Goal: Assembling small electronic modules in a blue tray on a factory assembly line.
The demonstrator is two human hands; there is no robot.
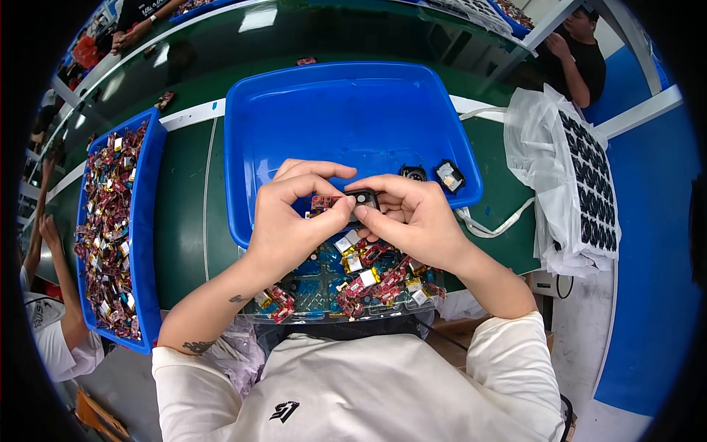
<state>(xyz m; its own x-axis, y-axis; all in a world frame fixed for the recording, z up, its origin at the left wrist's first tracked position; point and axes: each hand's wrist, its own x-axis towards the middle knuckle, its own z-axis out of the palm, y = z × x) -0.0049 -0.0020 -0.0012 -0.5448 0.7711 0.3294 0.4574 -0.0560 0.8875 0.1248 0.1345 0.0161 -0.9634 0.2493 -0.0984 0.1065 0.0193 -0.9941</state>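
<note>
Both my hands meet over the near edge of a large blue bin (331,103). My right hand (423,225) grips a small black housing (373,200), its thumb and fingers around the right side. A red circuit board (322,204) is in my left hand (291,214), whose thumb tip reaches the housing's left edge. Fingers cover part of both pieces. Below my hands, a clear plastic tray (305,311) bears several red circuit boards with silver-and-yellow battery cells (368,278). Inside the bin's right corner lie two more black housings, one with a pale inside (448,177) and one round-faced (413,173).
A long blue bin (151,221) full of red boards and cells stands at left. On the right, a stack of trays with black parts (589,184) sits in white plastic wrap (526,132). Other people work across the green bench (184,199) and at its sides.
</note>
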